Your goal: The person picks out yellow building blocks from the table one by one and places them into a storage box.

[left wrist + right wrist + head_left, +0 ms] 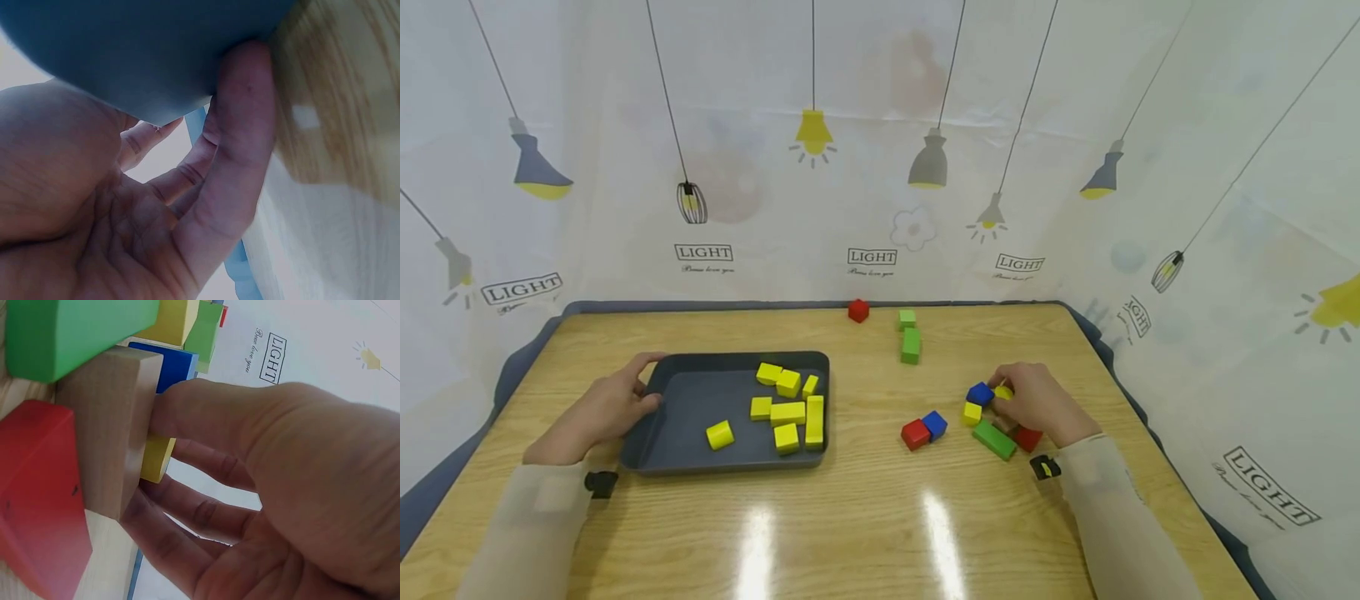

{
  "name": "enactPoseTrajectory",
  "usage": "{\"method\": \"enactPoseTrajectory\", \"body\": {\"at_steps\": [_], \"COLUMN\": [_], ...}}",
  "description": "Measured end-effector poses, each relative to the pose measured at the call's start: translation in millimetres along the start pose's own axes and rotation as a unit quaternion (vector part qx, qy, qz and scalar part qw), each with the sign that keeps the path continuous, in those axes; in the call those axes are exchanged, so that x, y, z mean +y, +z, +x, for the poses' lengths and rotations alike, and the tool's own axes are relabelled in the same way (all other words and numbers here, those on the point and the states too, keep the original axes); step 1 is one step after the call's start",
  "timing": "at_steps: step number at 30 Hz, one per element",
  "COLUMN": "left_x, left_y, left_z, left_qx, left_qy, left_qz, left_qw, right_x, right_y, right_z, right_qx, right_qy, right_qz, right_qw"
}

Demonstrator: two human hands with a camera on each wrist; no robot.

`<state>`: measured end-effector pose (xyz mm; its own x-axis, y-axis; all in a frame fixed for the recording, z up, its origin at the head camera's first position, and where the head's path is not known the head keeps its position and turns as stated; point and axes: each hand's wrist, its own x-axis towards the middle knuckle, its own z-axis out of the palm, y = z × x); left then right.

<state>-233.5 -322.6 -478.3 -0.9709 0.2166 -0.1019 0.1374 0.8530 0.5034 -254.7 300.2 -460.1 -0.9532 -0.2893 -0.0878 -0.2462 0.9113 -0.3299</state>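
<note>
My left hand (602,414) holds the left end of a dark grey tray (692,471), with fingers spread along its rim and side. In the left wrist view, one fingertip presses the tray's outer wall (150,56) close to the tabletop. Several yellow blocks (787,413) lie in the tray, mostly on its right side. At the right, my right hand (1037,402) pinches a yellow block (157,456) between thumb and fingers. Around it sit a plain wooden block (103,431), a green block (75,337), a red block (44,494), a blue block (178,365) and another yellow block (972,414).
A red block (915,434) touches a blue cube (934,426) between tray and right-hand cluster. Farther back are two green blocks (910,346) and a red block (858,311) near the table's far edge. A printed curtain (880,167) hangs behind the wooden table (850,533).
</note>
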Motion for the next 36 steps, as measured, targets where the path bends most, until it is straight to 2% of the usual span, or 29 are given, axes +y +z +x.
{"method": "enactPoseTrajectory", "body": {"at_steps": [12, 27, 36], "left_x": [-0.5, 1.8, 2.3], "left_y": [0.4, -0.3, -0.4], "left_z": [1.4, -0.5, -0.8], "left_qx": [0.001, 0.002, -0.002], "left_qy": [-0.003, -0.001, -0.004], "left_qz": [-0.003, -0.002, -0.006], "left_qw": [1.0, 1.0, 1.0], "right_x": [-0.4, -7.9, -18.4], "right_y": [-1.2, -11.4, -12.7], "right_z": [0.5, -3.3, -2.6], "right_qx": [0.019, 0.04, 0.089], "right_qy": [0.001, 0.05, 0.009], "right_qz": [0.007, 0.05, 0.044], "right_qw": [1.0, 0.997, 0.995]}}
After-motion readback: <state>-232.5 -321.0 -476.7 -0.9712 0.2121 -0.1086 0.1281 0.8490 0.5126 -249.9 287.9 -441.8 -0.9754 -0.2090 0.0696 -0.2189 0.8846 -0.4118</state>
